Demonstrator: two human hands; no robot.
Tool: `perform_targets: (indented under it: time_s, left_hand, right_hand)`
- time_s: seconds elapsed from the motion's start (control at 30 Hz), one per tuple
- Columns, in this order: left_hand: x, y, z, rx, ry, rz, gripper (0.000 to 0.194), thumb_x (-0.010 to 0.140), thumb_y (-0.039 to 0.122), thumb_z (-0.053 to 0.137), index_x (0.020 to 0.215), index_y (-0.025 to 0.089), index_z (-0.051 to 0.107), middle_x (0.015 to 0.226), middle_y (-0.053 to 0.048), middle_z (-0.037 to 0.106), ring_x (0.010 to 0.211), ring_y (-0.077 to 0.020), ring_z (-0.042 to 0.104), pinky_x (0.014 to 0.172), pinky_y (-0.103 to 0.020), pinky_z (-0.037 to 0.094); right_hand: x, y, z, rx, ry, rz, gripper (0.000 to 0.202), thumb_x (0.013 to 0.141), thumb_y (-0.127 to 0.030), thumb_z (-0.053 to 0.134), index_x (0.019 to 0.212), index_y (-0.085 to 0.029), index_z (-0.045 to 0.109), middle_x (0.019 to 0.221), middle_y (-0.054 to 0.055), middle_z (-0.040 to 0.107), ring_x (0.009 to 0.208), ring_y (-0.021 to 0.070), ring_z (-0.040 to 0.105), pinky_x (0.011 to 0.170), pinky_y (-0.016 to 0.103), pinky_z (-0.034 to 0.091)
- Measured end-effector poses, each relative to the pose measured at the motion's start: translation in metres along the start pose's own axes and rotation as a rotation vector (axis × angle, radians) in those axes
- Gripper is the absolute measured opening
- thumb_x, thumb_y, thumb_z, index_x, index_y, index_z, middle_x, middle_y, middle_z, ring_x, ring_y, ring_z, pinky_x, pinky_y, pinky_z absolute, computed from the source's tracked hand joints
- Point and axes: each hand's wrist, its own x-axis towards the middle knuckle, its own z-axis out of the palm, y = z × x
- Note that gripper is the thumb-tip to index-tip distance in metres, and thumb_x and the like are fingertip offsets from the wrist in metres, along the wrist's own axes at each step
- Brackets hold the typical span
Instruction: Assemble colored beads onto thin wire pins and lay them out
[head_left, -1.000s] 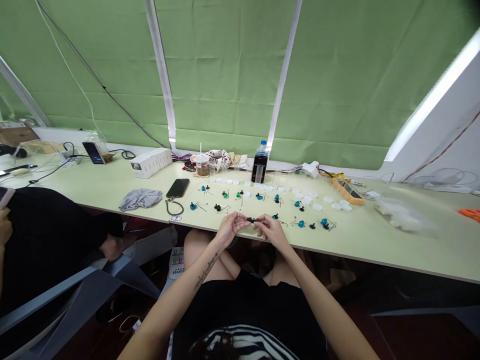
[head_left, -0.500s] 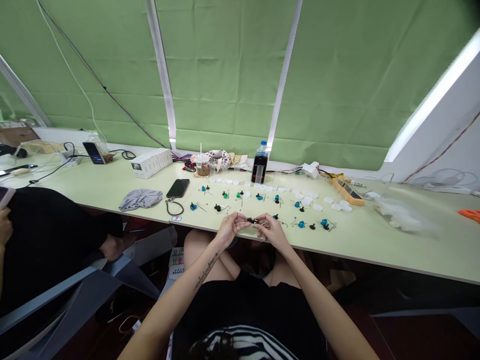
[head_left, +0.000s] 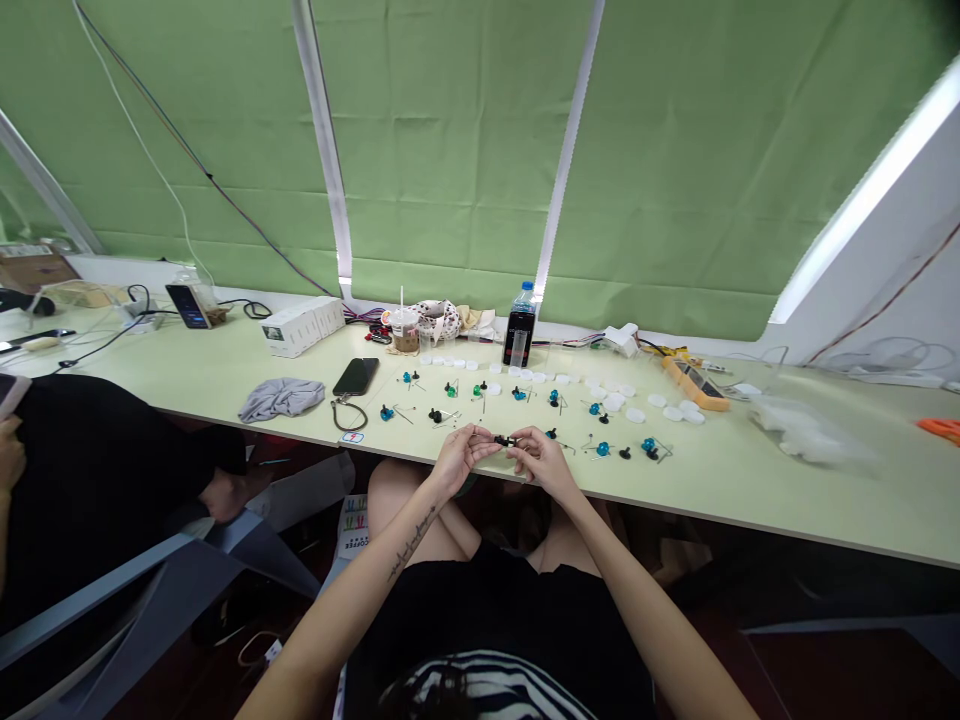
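At the table's front edge, a small black part [head_left: 504, 441] is pinched between my two hands. My left hand [head_left: 461, 457] grips its left end with the fingertips, and my right hand [head_left: 541, 460] has closed its fingers on the right end. Around them on the pale table [head_left: 480, 410] lie several small sets of blue, green and black pieces with thin metal pins, such as a blue piece [head_left: 603, 449] and a black piece [head_left: 625, 453]. Behind these runs a scattered row of white round caps [head_left: 635, 415].
A dark phone [head_left: 356, 376], a grey cloth [head_left: 282, 398] and a white box [head_left: 302, 326] are on the left. Farther back stand a cup [head_left: 405, 332] and a bottle [head_left: 519, 328]. A yellow meter [head_left: 696, 384] and plastic bag [head_left: 802, 430] lie right. Another person [head_left: 112, 480] sits left.
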Motion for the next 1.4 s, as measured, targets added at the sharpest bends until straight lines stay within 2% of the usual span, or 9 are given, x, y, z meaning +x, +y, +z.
perform_targets:
  time_s: [0.1, 0.53, 0.8, 1.4]
  left_hand:
    - [-0.0003, 0.0006, 0.0003, -0.007, -0.004, 0.004, 0.03, 0.087, 0.035, 0.051, 0.082, 0.007, 0.062, 0.077, -0.012, 0.068, 0.078, -0.0204, 0.068, 0.081, -0.031, 0.053]
    - [0.0005, 0.0006, -0.0006, -0.01, 0.0, -0.006, 0.03, 0.086, 0.035, 0.052, 0.081, 0.007, 0.063, 0.077, -0.013, 0.068, 0.078, -0.0201, 0.068, 0.081, -0.03, 0.053]
    - [-0.0012, 0.0027, 0.0024, -0.007, 0.014, -0.008, 0.03, 0.086, 0.035, 0.053, 0.081, 0.007, 0.062, 0.077, -0.013, 0.068, 0.077, -0.0202, 0.068, 0.082, -0.031, 0.052]
    - [0.0017, -0.0012, -0.0024, 0.001, -0.012, -0.004, 0.031, 0.087, 0.037, 0.051, 0.082, 0.008, 0.063, 0.079, -0.013, 0.069, 0.078, -0.0197, 0.068, 0.081, -0.03, 0.053]
  right_hand:
    - [-0.0008, -0.0032, -0.0001, 0.009, -0.001, 0.0, 0.035, 0.076, -0.044, 0.061, 0.1, -0.021, 0.049, 0.073, 0.0, 0.06, 0.052, 0.0138, 0.06, 0.035, 0.021, 0.044]
    - [0.0007, 0.0031, 0.0005, -0.011, 0.015, -0.014, 0.031, 0.078, -0.047, 0.057, 0.091, -0.019, 0.05, 0.072, 0.001, 0.061, 0.049, 0.0125, 0.059, 0.033, 0.019, 0.043]
    - [-0.001, -0.0019, 0.0001, 0.004, -0.01, 0.0, 0.039, 0.074, -0.046, 0.062, 0.101, -0.022, 0.049, 0.071, -0.002, 0.058, 0.052, 0.0133, 0.061, 0.035, 0.019, 0.044]
    - [0.0003, 0.0033, -0.0011, -0.009, -0.014, 0.004, 0.032, 0.077, -0.046, 0.059, 0.093, -0.02, 0.053, 0.073, 0.002, 0.064, 0.052, 0.0139, 0.061, 0.035, 0.021, 0.044]
